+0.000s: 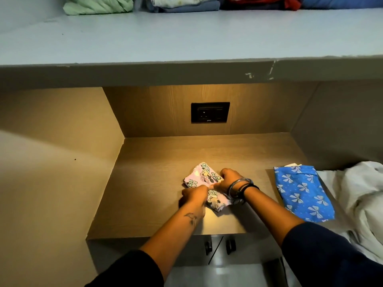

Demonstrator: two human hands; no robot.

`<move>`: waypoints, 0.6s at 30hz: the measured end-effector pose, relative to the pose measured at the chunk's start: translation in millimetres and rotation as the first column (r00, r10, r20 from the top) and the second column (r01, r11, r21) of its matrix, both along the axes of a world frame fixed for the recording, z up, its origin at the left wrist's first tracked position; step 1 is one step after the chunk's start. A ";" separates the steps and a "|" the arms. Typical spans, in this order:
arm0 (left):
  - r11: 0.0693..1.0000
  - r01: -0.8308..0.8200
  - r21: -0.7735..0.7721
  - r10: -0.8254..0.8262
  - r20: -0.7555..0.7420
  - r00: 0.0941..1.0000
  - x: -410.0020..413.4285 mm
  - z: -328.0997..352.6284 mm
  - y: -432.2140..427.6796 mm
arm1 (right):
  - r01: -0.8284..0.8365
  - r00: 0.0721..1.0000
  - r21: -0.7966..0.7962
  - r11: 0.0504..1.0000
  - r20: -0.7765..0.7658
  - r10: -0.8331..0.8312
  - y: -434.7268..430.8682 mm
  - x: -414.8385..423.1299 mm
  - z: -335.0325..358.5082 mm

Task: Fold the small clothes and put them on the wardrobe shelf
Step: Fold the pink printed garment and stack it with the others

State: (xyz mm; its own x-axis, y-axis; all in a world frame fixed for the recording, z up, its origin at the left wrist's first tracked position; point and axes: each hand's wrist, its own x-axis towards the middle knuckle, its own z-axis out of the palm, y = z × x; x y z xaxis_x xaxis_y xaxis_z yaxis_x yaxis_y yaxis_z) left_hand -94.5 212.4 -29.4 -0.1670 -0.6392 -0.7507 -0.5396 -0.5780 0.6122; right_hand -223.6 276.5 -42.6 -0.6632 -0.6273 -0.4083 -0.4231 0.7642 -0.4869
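On the wooden worktop (149, 162), nearest the viewer, a small pink cartoon-print garment (204, 178) is pinned flat between two hands so that a fold can be made. The left hand (194, 196) is closed on the garment's near edge, its grip pinching cloth; the right hand (229, 179) is pressed and curled over the right side, holding the fabric down. Just to the right, well apart from the hands, a blue bow-print garment (303, 192) is laid beside white bedding (364, 191), apparently awaiting its turn. Above and beyond, folded clothes (186, 4) are already stacked on the wardrobe shelf (165, 40), the likely destination.
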 end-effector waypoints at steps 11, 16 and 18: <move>0.955 0.289 0.071 -0.176 -0.648 0.741 -24.1 52.5 68.6 | 0.438 0.829 -0.470 0.766 0.540 -0.142 106.1 0.2 55.9; 0.870 0.487 0.074 -0.240 -0.800 0.550 -69.5 64.7 121.4 | 0.665 0.678 -0.533 0.524 0.725 -0.123 195.1 -44.8 81.5; 0.866 0.485 0.124 -0.216 -0.782 0.585 -92.0 56.5 146.7 | 0.628 0.752 -0.538 0.562 0.604 -0.263 217.4 -67.1 78.1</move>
